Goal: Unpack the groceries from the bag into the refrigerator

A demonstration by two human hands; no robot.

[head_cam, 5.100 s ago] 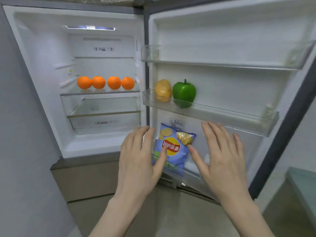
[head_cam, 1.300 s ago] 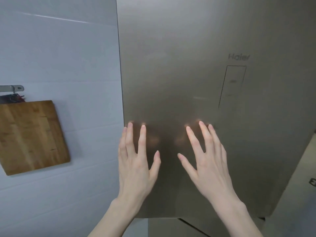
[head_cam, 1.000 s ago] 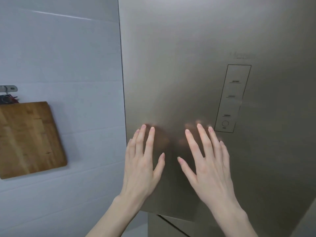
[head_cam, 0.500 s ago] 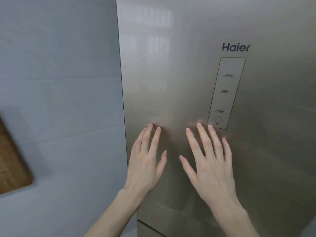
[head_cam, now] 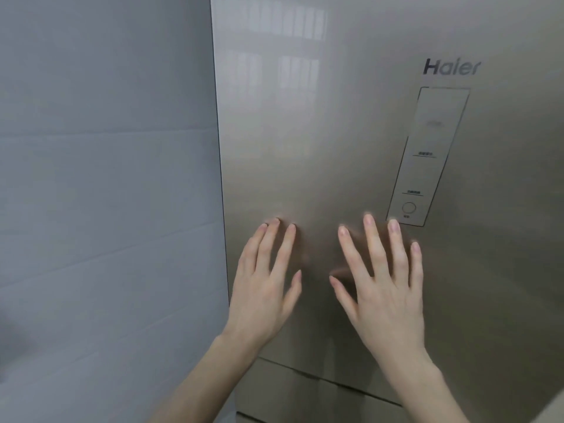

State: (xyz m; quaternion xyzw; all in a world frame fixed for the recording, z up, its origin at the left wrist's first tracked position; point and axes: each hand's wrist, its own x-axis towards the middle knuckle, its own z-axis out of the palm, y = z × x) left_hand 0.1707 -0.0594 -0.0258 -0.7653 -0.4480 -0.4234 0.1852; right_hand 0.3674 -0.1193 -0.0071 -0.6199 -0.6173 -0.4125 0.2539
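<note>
- Refrigerator door (head_cam: 335, 132): stiff, smooth, likely heavy; push flat, no handle visible.
- Left hand (head_cam: 262, 288), right hand (head_cam: 384, 285): splayed wide, empty, fingertips at the steel.
- Control panel (head_cam: 427, 157) just above right fingertips.

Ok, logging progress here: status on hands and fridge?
Left hand and right hand open, empty, against refrigerator door. Door looks shut. Nothing in the way.

I see my left hand (head_cam: 264, 288) and right hand (head_cam: 386, 288) bare, no rings. Forearms look sleeveless. Nails seem short, though slightly blurred.
</note>
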